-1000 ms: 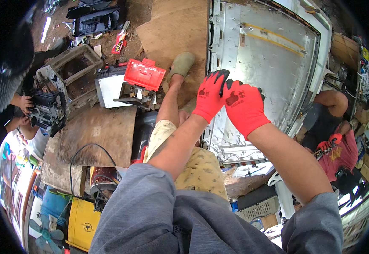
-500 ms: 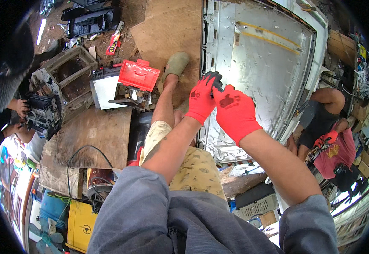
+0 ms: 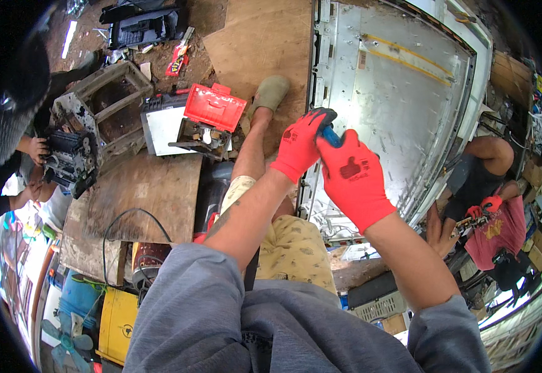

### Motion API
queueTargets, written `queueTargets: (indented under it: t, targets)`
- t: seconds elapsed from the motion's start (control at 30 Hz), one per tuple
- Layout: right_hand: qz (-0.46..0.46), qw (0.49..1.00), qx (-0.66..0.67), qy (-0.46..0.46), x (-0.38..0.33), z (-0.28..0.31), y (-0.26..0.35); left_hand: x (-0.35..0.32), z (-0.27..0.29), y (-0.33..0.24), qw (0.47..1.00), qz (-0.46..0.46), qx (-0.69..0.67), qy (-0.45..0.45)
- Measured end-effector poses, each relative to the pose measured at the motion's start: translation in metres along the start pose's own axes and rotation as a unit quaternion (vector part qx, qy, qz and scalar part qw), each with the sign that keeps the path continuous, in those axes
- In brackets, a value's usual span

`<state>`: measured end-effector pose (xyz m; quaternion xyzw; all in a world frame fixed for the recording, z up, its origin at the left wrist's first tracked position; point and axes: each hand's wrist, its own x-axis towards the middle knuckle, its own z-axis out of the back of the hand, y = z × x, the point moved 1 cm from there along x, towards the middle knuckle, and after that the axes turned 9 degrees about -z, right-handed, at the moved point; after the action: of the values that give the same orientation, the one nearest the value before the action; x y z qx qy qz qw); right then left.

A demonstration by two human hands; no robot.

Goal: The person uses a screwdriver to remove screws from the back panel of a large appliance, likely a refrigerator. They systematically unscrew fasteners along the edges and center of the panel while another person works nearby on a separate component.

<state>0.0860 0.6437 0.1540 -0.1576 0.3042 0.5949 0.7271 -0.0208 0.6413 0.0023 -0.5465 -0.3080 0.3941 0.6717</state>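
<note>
A big metal panel (image 3: pixel 401 105) lies flat on the ground, with a red toolbox (image 3: pixel 212 109) well off to its left. Above the panel's near edge, the left hand (image 3: pixel 299 146) and right hand (image 3: pixel 352 180), both in red gloves, are pressed together and closed around a small blue handle (image 3: pixel 330 135). It looks best to hold it straight and turn slowly, so it does not slip.

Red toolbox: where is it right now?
In the head view, the red toolbox lies open left of centre, on the floor between the grey frame and the person's shoe.
</note>
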Motion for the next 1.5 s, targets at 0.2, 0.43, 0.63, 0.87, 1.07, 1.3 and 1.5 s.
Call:
queueTargets:
  t: [0.2, 0.43, 0.63, 0.87, 1.07, 1.3, 1.5]
  targets:
    - [-0.115, 0.989, 0.061, 0.073, 0.008, 0.004, -0.001, -0.002, -0.003, 0.006, 0.999, 0.012, 0.029, 0.011]
    - [0.068, 0.993, -0.100, -0.002, 0.006, -0.007, -0.001, 0.008, 0.006, -0.011, 0.999, -0.031, 0.028, 0.012]
    - [-0.142, 0.982, 0.095, 0.086, -0.001, 0.005, -0.001, 0.004, 0.004, -0.007, 0.996, -0.061, 0.050, 0.033]
    - [-0.037, 0.999, -0.022, -0.013, -0.003, -0.016, 0.003, 0.002, -0.004, -0.007, 0.998, -0.041, 0.038, 0.011]
    - [0.059, 0.998, -0.012, -0.028, 0.000, -0.013, -0.009, -0.001, 0.002, -0.005, 0.997, -0.031, 0.039, 0.060]
    - [-0.005, 0.995, 0.099, -0.033, 0.005, -0.018, -0.018, -0.005, 0.083, 0.032, 0.989, 0.019, 0.145, -0.007]
    - [0.025, 0.987, 0.140, -0.075, 0.011, -0.018, -0.013, -0.322, 0.138, 0.131, 0.755, 0.602, -0.245, -0.089]
